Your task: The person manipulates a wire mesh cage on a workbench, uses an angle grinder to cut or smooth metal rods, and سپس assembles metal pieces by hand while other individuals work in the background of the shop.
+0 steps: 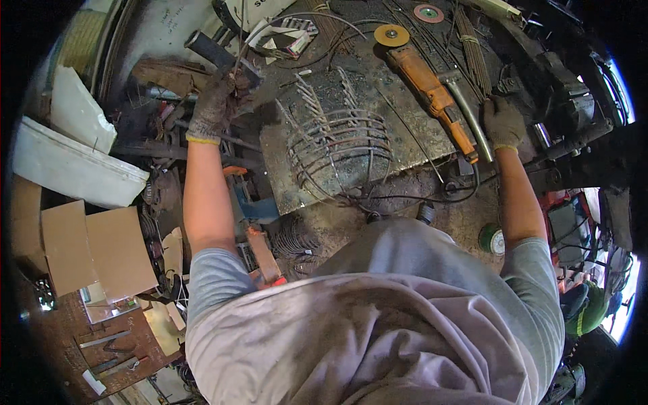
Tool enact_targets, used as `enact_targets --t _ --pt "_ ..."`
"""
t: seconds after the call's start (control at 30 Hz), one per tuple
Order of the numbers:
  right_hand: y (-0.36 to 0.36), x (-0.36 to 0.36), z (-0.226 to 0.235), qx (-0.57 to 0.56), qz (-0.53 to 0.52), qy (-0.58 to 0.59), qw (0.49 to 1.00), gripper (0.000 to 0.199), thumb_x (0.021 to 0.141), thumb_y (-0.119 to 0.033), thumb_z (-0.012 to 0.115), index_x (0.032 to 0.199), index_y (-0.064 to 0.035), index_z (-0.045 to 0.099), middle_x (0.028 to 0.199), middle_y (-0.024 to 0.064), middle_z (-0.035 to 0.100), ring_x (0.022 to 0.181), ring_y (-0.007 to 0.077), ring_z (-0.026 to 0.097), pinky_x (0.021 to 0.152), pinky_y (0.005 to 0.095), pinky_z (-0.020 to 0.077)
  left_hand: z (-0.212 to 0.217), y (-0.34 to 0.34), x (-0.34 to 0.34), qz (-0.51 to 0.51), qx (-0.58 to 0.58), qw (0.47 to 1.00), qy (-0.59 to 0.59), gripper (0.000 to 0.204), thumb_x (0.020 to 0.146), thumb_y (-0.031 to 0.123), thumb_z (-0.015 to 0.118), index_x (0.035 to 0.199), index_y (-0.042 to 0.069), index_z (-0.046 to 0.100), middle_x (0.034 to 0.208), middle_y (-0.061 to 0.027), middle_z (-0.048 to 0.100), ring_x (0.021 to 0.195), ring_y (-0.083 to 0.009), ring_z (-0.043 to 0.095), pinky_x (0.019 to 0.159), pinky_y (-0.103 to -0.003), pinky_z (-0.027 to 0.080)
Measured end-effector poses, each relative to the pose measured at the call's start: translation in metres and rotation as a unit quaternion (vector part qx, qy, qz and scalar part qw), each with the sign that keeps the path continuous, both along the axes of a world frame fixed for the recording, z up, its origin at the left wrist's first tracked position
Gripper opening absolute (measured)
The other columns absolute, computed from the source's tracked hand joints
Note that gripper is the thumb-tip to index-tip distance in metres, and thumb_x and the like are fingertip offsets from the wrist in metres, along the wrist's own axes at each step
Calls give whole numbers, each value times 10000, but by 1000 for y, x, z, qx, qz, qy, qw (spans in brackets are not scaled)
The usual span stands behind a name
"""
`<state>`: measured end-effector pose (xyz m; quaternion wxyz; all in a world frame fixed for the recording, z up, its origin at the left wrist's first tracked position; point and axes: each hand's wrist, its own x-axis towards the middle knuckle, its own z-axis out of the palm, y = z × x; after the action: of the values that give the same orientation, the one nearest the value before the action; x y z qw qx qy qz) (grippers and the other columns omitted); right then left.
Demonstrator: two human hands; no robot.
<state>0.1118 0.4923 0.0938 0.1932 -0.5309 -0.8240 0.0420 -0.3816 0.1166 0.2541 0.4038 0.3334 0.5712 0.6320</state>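
My left hand (214, 111), in a dark, dirty work glove, is at the far left of the metal work table (277, 158). Its fingers are curled round something dark, mostly hidden by the glove. A dark cylinder (208, 48) is just beyond it. My right hand (503, 123), gloved too, lies at the table's right side with its fingers stretched forward, holding nothing visible. Beside it are a metal hammer (470, 115) and an orange angle grinder (428, 84) with a yellow disc (391, 35). Between my hands rests a curved frame of welded metal rods (341, 145).
Bundled thin rods (470, 50) and a pinkish disc (428, 13) lie at the back right. An opened box (293, 40) sits at the back. A black cable (432, 199) runs along the near edge. Cardboard (118, 250) and white curved panels (77, 162) are at left.
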Motion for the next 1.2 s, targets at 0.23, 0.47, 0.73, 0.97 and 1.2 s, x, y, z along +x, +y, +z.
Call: enact_targets --t 0.23,0.47,0.73,0.97,1.2 --pt "2 28 6 98 113 258 955 516 953 -489 587 1273 -84 612 1103 203 684 1029 390 668 898 459 533 -15 -62 139 137 -99 979 116 379 963 281 684 1225 10 644 1155 -67 683 1070 -173 629 918 -321 500" --pt "-174 -40 67 -188 451 233 841 346 943 -282 657 1199 -49 657 1007 168 702 930 318 692 868 388 532 -72 -110 218 76 -72 989 101 316 959 225 678 1177 -2 655 1098 -77 694 977 -163 659 890 -316 525" --pt "-195 -59 35 -221 411 135 874 325 946 -320 621 1087 -43 718 996 190 712 969 364 676 851 424 517 -110 -127 249 226 -173 915 286 282 933 218 697 1123 11 677 1080 -91 702 998 -176 668 868 -319 529" --pt "-198 -65 12 -148 388 93 905 371 960 -381 598 1154 -84 705 1065 193 706 1049 375 654 895 432 514 -135 -159 249 334 -230 877 256 350 950 288 668 1184 27 660 1086 -83 690 984 -205 644 889 -319 489" --pt "-207 -66 8 -171 372 134 903 379 950 -375 627 1184 -85 697 1057 179 714 1018 338 685 882 398 528 -164 -152 244 268 -163 820 478 356 938 274 673 1191 24 658 1051 -124 714 965 -278 683 849 -371 526"
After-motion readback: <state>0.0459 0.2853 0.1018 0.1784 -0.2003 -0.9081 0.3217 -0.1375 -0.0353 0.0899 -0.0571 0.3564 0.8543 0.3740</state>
